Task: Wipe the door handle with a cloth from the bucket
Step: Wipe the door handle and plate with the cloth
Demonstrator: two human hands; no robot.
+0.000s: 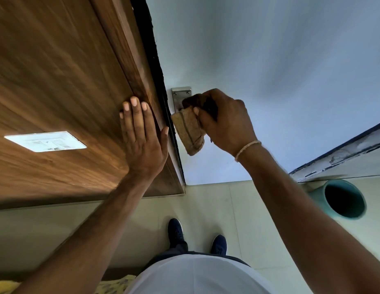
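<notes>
My right hand [225, 122] grips a folded brown cloth [190, 133] and presses it over the door handle on the white door [269, 60]. Only the handle's metal backplate [178, 96] shows above the cloth; the lever itself is hidden under my fingers and the cloth. My left hand [142, 139] lies flat, fingers together, against the brown wooden panel [57, 81] beside the door's edge. A teal bucket [344, 199] stands on the floor at the right, its inside dark.
A white switch plate [45, 141] sits on the wooden panel at the left. A black gap [157, 66] runs between panel and door. Pale floor tiles [216, 204] lie below, with my two dark shoes [176, 232]. A worn door frame edge [344, 153] is at the right.
</notes>
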